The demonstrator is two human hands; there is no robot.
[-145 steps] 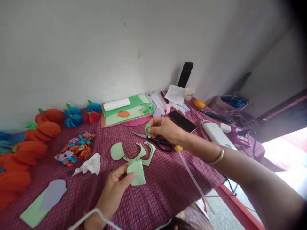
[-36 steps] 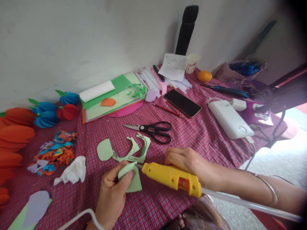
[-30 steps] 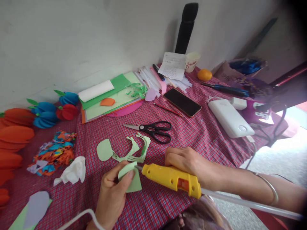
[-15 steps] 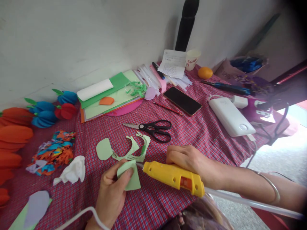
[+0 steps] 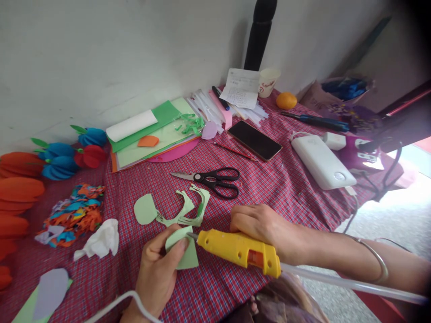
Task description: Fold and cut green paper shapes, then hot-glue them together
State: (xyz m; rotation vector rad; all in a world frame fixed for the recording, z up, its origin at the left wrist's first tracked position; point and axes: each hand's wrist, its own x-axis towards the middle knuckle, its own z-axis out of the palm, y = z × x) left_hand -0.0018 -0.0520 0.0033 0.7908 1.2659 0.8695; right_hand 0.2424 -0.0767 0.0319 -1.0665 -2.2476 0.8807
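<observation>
Between thumb and fingers, my left hand (image 5: 160,264) pinches a folded piece of light green paper (image 5: 190,258). My right hand (image 5: 261,226) is closed round a yellow hot glue gun (image 5: 232,246), with its fingers partly hidden behind the body. A long clear glue stick (image 5: 336,279) sticks out of the gun's back end. The metal nozzle (image 5: 192,235) is at the paper's upper edge; I cannot tell whether it touches. Just beyond my left hand lie a cut light green piece (image 5: 145,209) and curved green paper scraps (image 5: 186,211).
Black-handled scissors (image 5: 212,180) lie past the scraps. Farther back are a phone (image 5: 255,140), a red pencil (image 5: 235,151) and a paper stack (image 5: 134,154). A white power bank (image 5: 321,161) is at right. Orange paper pumpkins (image 5: 20,188) and crumpled tissue (image 5: 99,240) sit left. A white cable (image 5: 124,296) crosses my left wrist.
The glue gun has moved slightly left with my right hand, bringing its nozzle over the edge of the green paper. My left hand keeps its pinch on the paper.
</observation>
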